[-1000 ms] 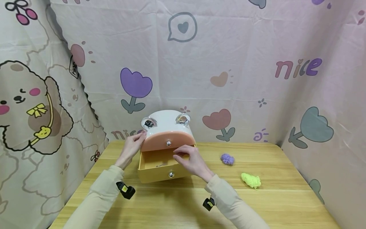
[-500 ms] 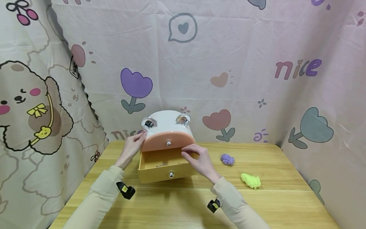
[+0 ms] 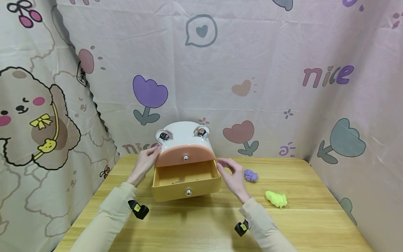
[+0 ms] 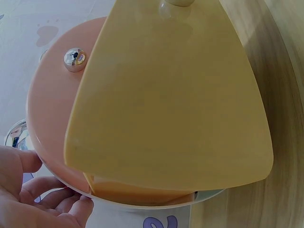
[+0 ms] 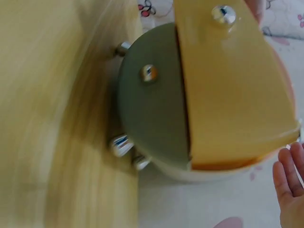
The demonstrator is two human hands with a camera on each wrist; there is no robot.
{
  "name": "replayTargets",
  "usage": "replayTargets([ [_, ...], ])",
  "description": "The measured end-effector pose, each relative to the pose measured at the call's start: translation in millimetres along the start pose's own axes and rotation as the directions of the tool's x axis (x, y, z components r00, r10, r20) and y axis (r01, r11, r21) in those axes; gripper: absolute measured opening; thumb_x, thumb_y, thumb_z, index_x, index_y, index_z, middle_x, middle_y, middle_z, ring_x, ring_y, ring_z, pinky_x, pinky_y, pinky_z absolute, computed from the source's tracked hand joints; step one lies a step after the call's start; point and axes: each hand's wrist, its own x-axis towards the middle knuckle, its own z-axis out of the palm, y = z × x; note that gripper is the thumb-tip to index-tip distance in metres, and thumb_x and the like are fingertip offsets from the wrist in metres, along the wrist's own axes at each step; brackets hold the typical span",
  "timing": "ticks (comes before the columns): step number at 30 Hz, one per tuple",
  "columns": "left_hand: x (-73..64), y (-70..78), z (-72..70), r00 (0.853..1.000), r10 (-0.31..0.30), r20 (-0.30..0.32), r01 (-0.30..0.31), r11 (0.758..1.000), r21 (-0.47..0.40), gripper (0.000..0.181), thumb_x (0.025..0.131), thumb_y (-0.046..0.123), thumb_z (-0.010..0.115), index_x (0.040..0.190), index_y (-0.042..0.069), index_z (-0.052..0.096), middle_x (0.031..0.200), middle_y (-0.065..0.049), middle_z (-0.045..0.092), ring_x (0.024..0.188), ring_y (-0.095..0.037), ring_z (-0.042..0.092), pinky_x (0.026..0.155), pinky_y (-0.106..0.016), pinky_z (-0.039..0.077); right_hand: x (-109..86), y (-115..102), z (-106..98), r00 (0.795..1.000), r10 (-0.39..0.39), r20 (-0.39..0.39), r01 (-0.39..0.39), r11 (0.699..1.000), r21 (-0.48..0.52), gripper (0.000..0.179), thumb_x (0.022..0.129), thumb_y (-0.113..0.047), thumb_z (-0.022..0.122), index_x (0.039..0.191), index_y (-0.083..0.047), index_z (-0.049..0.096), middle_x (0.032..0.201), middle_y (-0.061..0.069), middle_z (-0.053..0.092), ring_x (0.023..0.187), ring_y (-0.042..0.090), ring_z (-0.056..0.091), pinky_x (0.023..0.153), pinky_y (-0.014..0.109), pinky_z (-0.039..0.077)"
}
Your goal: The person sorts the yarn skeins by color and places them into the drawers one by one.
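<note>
A frog-shaped desktop drawer box [image 3: 182, 130], white on top with two silver-rimmed eyes, stands on the table. Its salmon upper drawer [image 3: 171, 157] is closed, while the yellow middle drawer [image 3: 171, 194] is pulled out. Something small and greyish lies in the yellow drawer, too small to identify. My left hand [image 3: 145, 162] holds the box's upper left edge, with curled fingers against the rim in the left wrist view. My right hand [image 3: 234, 176] is beside the yellow drawer's right side, fingers apart and holding nothing; whether the fingertips touch it, I cannot tell.
A purple yarn bundle [image 3: 251, 175] lies just right of my right hand. Farther right is a neon-yellow yarn bundle [image 3: 276, 198]. In the right wrist view, a grey-green lower drawer [image 5: 154, 104] is closed. A printed curtain [image 3: 270, 63] hangs behind the table [image 3: 201, 231].
My right hand has moved right, from over the yellow drawer to just outside its right side. My left hand and the drawer box have stayed put.
</note>
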Motion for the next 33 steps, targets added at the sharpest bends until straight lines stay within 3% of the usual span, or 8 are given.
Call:
replayTargets([
  [6,-0.4,0.9,0.0,1.000,0.003,-0.001,-0.003,1.000,-0.003,0.056,0.106,0.036,0.048,0.150,0.000,0.042,0.161,-0.015,0.035,0.154,-0.036,0.026,0.126,-0.049,0.026,-4.3,11.8,-10.1,0.994,0.011,-0.106,-0.010,1.000,0.010,0.025,0.085,0.014,0.068,0.109,0.018,0.066,0.097,0.036,0.068,0.082,0.002,0.065,0.082,0.011,0.055],
  [15,0.3,1.0,0.4,1.000,0.004,-0.006,-0.004,1.000,-0.008,0.055,0.106,0.034,0.048,0.149,0.000,0.043,0.160,-0.014,0.037,0.153,-0.036,0.027,0.126,-0.049,0.026,-6.4,60.7,-24.2,0.975,0.059,-0.213,-0.058,0.998,0.012,0.032,0.086,0.014,0.067,0.118,0.018,0.062,0.105,0.035,0.066,0.092,0.006,0.065,0.088,0.015,0.056],
  [20,0.5,0.8,0.5,1.000,-0.003,-0.005,0.003,1.000,-0.011,0.056,0.107,0.035,0.047,0.150,0.000,0.041,0.160,-0.014,0.036,0.154,-0.036,0.026,0.127,-0.049,0.025,-6.0,81.7,-31.9,0.958,0.131,-0.256,-0.150,0.987,-0.055,0.038,0.086,0.009,0.070,0.123,0.015,0.061,0.114,0.033,0.066,0.097,0.002,0.061,0.096,0.040,0.058],
  [23,0.1,0.6,0.5,1.000,-0.008,-0.005,0.008,1.000,-0.010,0.056,0.107,0.036,0.047,0.150,0.001,0.040,0.161,-0.015,0.035,0.154,-0.037,0.025,0.127,-0.050,0.024,-7.1,91.7,-35.7,0.948,0.141,-0.286,-0.178,0.978,-0.110,0.041,0.086,0.004,0.074,0.125,0.009,0.063,0.115,0.028,0.069,0.098,-0.001,0.060,0.097,0.049,0.056],
  [27,-0.3,0.3,0.7,1.000,-0.007,-0.006,0.007,1.000,-0.009,0.056,0.107,0.036,0.047,0.150,0.001,0.041,0.160,-0.015,0.036,0.154,-0.037,0.026,0.127,-0.050,0.025,-8.3,100.5,-41.0,0.938,0.187,-0.293,-0.232,0.964,-0.128,0.043,0.086,0.002,0.074,0.127,0.006,0.062,0.119,0.024,0.068,0.105,0.014,0.064,0.102,0.047,0.054],
  [33,-0.5,0.2,0.8,1.000,0.002,-0.006,-0.002,1.000,-0.004,0.056,0.106,0.036,0.047,0.149,0.000,0.043,0.160,-0.015,0.037,0.153,-0.037,0.027,0.126,-0.050,0.026,-9.4,111.3,-49.4,0.920,0.269,-0.286,-0.317,0.938,-0.137,0.050,0.086,-0.001,0.071,0.133,0.009,0.055,0.128,0.030,0.061,0.118,0.042,0.060,0.107,0.054,0.049],
])
